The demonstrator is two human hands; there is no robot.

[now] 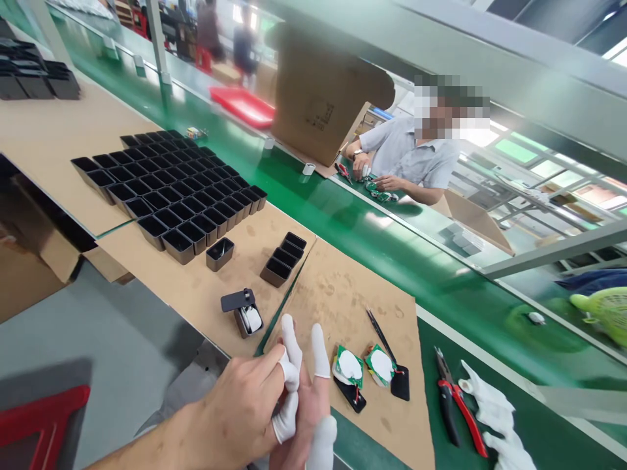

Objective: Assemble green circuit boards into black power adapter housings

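Observation:
My left hand (240, 408) comes in from the lower left, with white finger cots on its thumb and forefinger. Those two fingertips pinch the white finger cot (290, 336) on one finger of my right hand (301, 414). My right hand's fingers are stretched out, and its other cots show on a raised finger and at the lower edge. Just beyond the hands stands a small black box (243, 327) with a white piece inside and a black lid (238, 300) tilted at its top. To the right lie two green circuit boards (339, 352) with white round pads, wired to black plates (400, 382).
Rows of black boxes (181, 245) cover the cardboard at left; a joined group (279, 269) stands nearer. Tweezers (379, 333), red-black pliers (455, 398) and white cloth (492, 405) lie right. Across the green belt (343, 222) a co-worker (411, 153) handles boards. A red stool (44, 418) is lower left.

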